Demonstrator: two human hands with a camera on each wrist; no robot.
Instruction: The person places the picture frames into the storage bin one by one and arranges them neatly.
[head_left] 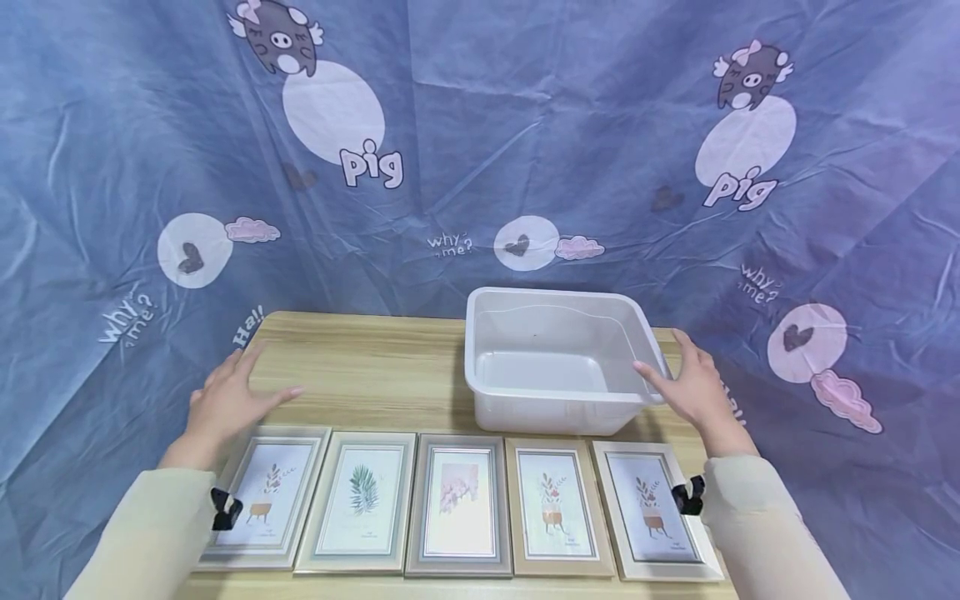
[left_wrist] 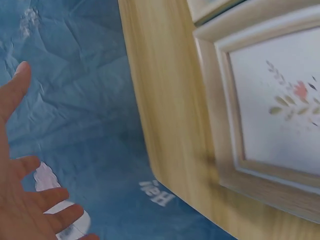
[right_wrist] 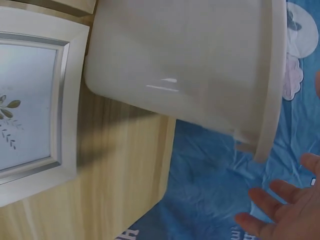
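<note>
My left hand (head_left: 225, 404) hovers above the left part of the table, thumb and fingers spread, holding nothing. Below it lies the leftmost picture frame (head_left: 262, 500), showing a potted plant print. My right hand (head_left: 693, 387) is beside the right rim of a white plastic bin (head_left: 562, 412); its fingers are spread, and the right wrist view shows a gap between them and the bin. Along the near side lie a palm-leaf frame (head_left: 363, 496), a pink-flower frame (head_left: 459, 504), a tan-edged plant frame (head_left: 553, 508) and a white-edged plant frame (head_left: 652, 512).
The wooden table (head_left: 360, 358) carries the bin at its back right, behind the row of frames. A blue cloth (head_left: 480, 167) with pig prints hangs behind the table and at both sides. The inside of the bin shows a bare floor.
</note>
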